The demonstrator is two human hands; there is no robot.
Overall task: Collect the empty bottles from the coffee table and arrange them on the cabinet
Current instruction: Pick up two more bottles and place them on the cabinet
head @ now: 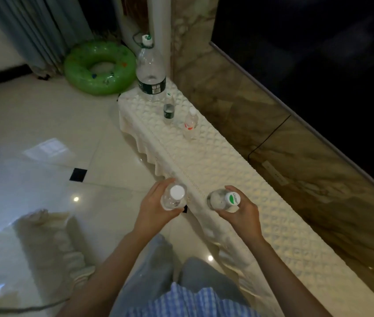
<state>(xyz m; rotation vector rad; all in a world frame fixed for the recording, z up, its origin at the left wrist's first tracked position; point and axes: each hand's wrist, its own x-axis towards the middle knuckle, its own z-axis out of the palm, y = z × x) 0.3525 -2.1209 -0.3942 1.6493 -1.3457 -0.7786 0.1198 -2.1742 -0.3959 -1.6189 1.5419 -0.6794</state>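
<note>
Taking the cabinet (215, 170), with its white quilted cover, as reference: well off its far left end a green swim ring (100, 67) lay on the floor. My left hand (156, 207) was clenched round a white-capped bottle (174, 197), held upright just off the cabinet's front edge. On the far end stood a large bottle (150, 72), then a small green-label bottle (169, 108) and a red-label bottle (190, 123), in a rough line, apart from one another. My right hand (238, 211) grasped a green-capped bottle (223, 200) above the cabinet's near section. In my judgement, both held bottles ought to be set down upright, bases flat on the uneven cover, extending the line with clear spacing, and released only once steady.
</note>
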